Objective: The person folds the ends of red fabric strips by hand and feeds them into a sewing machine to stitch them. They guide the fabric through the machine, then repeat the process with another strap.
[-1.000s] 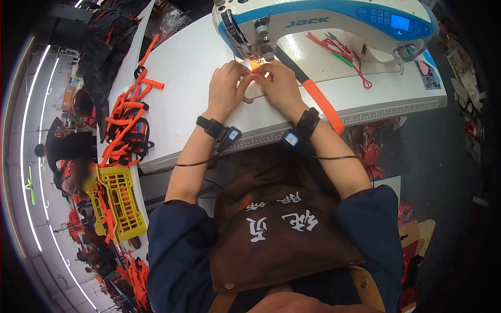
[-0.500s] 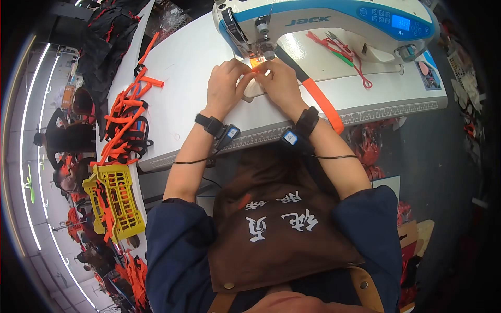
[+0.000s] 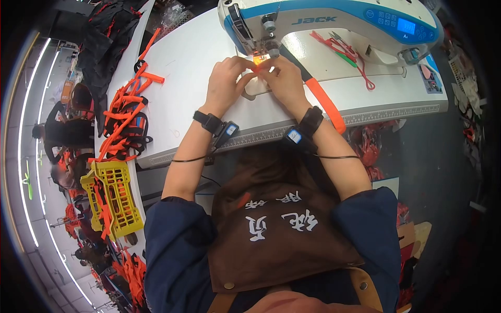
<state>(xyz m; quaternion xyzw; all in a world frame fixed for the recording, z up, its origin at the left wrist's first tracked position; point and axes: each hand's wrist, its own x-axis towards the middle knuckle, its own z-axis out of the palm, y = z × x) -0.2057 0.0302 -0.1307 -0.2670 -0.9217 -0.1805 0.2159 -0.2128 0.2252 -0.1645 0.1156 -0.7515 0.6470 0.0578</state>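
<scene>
My left hand (image 3: 225, 83) and my right hand (image 3: 283, 83) meet in front of the sewing machine's needle area (image 3: 261, 56), fingertips pinched close together. Between them shows a bit of orange fabric strip (image 3: 256, 68), lit by the machine's lamp and mostly covered by my fingers. A black strap with an orange end (image 3: 326, 104) runs from behind my right hand down across the table's front edge. The white and blue sewing machine (image 3: 334, 21) arches over the table just beyond my hands.
Thread snips (image 3: 342, 44) with red cord and a green piece lie under the machine arm. Tangled orange and black straps (image 3: 125, 122) lie on the table's left side, above a yellow basket (image 3: 121, 201). A ruler strip (image 3: 365, 110) lines the front edge. Other people are at far left.
The view has shifted slightly, so the machine and table appear a little to the right and lower. Both hands stay pinched at the needle area.
</scene>
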